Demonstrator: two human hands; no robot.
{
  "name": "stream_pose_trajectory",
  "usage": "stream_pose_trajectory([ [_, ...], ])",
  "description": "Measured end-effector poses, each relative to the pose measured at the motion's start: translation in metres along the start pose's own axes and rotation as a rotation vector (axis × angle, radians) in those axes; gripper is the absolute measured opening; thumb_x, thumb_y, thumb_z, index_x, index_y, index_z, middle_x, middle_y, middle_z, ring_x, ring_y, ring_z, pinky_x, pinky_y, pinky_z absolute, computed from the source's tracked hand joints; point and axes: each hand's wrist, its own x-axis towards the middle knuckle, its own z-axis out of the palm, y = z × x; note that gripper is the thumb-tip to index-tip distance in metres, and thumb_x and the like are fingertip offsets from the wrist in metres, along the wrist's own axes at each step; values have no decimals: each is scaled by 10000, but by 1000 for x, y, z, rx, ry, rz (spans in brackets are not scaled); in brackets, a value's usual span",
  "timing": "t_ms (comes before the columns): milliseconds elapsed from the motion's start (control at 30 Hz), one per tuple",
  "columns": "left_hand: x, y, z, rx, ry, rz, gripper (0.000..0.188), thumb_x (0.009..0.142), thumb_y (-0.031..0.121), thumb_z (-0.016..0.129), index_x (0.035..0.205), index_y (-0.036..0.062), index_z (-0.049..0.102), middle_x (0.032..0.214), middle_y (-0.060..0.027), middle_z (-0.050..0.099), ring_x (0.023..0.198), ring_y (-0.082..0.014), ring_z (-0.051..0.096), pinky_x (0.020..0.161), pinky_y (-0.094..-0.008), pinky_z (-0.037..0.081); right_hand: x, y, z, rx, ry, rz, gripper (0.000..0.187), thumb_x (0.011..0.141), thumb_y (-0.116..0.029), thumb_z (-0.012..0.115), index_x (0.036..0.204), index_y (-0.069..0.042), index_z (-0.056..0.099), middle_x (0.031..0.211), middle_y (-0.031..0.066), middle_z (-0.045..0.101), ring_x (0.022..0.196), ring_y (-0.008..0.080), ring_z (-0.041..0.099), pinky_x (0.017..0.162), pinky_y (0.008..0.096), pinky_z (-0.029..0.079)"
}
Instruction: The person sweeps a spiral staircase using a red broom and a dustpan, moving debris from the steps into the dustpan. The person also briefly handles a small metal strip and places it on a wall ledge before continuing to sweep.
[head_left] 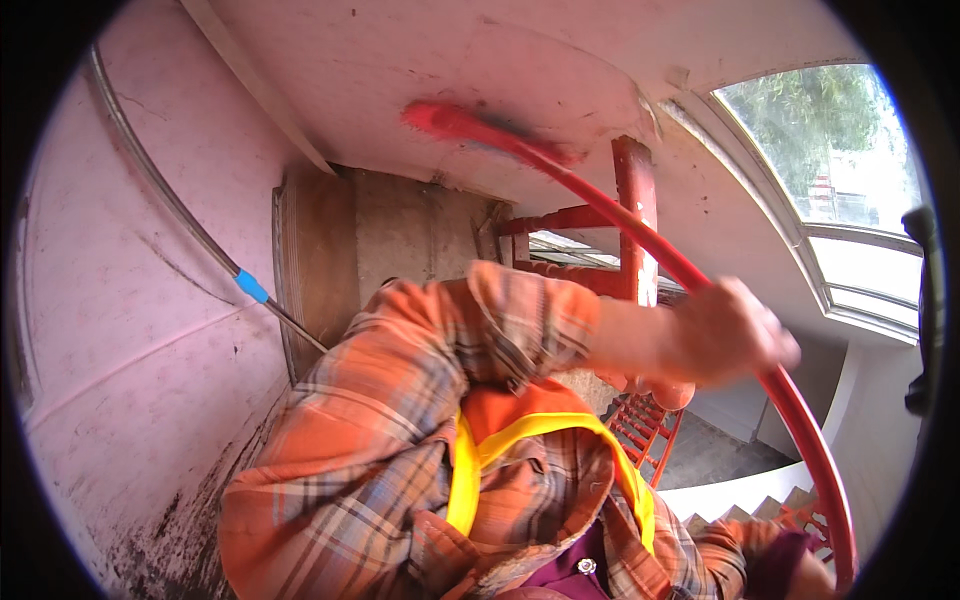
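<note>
A long red broom (690,270) runs slantwise from the lower right up to the pink wall surface. Its blurred red head (440,120) is against that surface, beside a dark smudge. My left arm, in an orange plaid sleeve, reaches across to the right. My left hand (728,335) is closed round the red handle at mid-length, slightly smeared by motion. Low at the right edge, my right hand (815,578) is at the handle's lower end, apparently gripping it. A dark purple cloth or cuff shows at that wrist, and its fingers are partly cut off.
Red wooden railing posts (634,200) stand just beyond the handle. Lower down, a red balustrade (645,430) borders stairs (740,515). A window (825,150) is at the upper right. On the left, a metal pole with a blue band (252,286) crosses the stained pink wall (150,340).
</note>
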Motion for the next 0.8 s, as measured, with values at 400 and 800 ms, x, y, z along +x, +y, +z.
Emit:
stream_pose_trajectory([
  [400,-274,-134,-77,138,-125,-844,94,803,146,598,788,55,611,758,-104,634,748,-307,583,725,-388,444,-65,219,98,334,37,326,365,936,-314,563,713,-75,400,545,30,469,436,140,414,477,344,406],
  [800,-421,-168,-112,117,-140,-1207,189,791,147,644,681,48,526,740,-139,547,802,-343,539,722,-400,419,-136,297,184,290,-464,446,192,862,-31,586,695,-18,492,616,92,504,530,255,490,626,407,453],
])
